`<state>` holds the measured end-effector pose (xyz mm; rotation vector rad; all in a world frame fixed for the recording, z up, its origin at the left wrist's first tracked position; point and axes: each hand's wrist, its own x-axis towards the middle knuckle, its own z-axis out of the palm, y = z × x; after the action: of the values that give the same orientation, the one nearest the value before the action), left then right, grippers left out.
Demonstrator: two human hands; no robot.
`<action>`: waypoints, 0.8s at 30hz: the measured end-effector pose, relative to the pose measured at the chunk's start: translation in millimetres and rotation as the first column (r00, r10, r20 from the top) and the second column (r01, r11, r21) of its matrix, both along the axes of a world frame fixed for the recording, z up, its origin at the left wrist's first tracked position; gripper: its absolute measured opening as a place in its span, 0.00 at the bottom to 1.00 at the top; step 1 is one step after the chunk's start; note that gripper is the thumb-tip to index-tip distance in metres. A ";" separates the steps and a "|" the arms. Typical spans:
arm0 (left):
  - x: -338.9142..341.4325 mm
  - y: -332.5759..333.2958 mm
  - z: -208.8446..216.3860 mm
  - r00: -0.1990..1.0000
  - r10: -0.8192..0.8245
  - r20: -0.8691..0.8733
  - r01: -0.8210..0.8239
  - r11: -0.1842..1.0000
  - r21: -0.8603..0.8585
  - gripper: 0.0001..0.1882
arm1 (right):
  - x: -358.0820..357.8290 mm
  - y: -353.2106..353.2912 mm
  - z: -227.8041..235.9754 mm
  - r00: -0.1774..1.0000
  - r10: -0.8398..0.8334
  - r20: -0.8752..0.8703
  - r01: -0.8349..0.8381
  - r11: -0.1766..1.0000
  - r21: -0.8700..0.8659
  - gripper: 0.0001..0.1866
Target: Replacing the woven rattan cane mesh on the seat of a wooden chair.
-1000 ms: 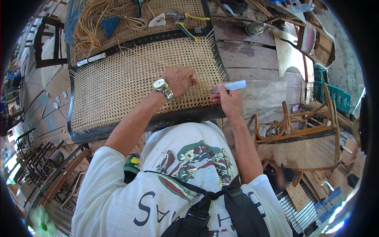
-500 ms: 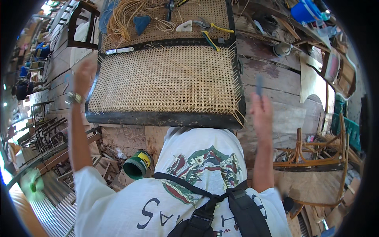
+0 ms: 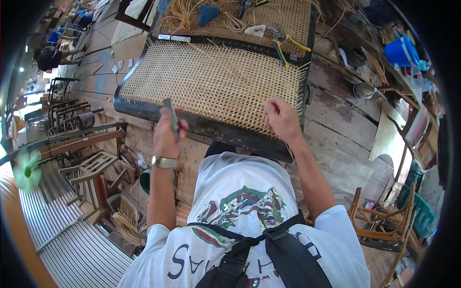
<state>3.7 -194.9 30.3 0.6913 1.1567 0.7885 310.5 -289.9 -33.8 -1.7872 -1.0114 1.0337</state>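
Note:
My left hand point(image 3: 166, 132) is closed around a flat grey metal tool point(image 3: 170, 114), blade-like, which points up over the near left edge of a dark-framed panel. Woven cane webbing point(image 3: 216, 81) fills this panel, and loose strand ends stick out along its right side. Over the webbing's near right part is my right hand point(image 3: 283, 118), its fingers curled together; whatever they may pinch is hidden. Past the frame's middle bar lie yellow-handled pruning shears point(image 3: 287, 39), a white marker-like tube point(image 3: 174, 38), a blue cloth piece point(image 3: 208, 15) and a pale lump point(image 3: 255, 31).
A bundle of loose cane strands point(image 3: 180, 14) lies at the panel's far end. At right are a blue bucket point(image 3: 401, 51) and a wooden chair frame point(image 3: 384, 223). Chair frames point(image 3: 93, 165) stand at left near a spinning green fan point(image 3: 28, 170). A dark green bucket point(image 3: 145, 181) is partly behind my left forearm.
The grey tool has passed from my right hand to my left. Both hands have come inward toward the panel's near edge. The view has turned, so the panel appears tilted.

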 end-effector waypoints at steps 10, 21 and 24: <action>-18.2 55.6 -19.0 0.843 -0.390 -0.371 0.429 0.903 0.026 0.12 | -13.7 86.5 -43.1 0.911 0.075 0.405 -0.018 0.989 -0.144 0.13; 6.3 190.5 7.0 0.506 -0.429 -0.748 0.861 0.306 0.407 0.10 | 21.3 32.2 13.3 0.650 -0.415 -0.636 0.632 0.761 0.150 0.03; 20.8 215.9 6.7 0.646 -0.647 -0.405 0.753 0.454 0.476 0.09 | 21.6 -6.4 38.3 0.456 -0.528 -0.716 0.839 0.524 0.148 0.05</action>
<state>24.5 21.0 37.0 1.7036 0.5982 0.3466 332.1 -296.3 4.5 -1.1065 -0.0129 0.6056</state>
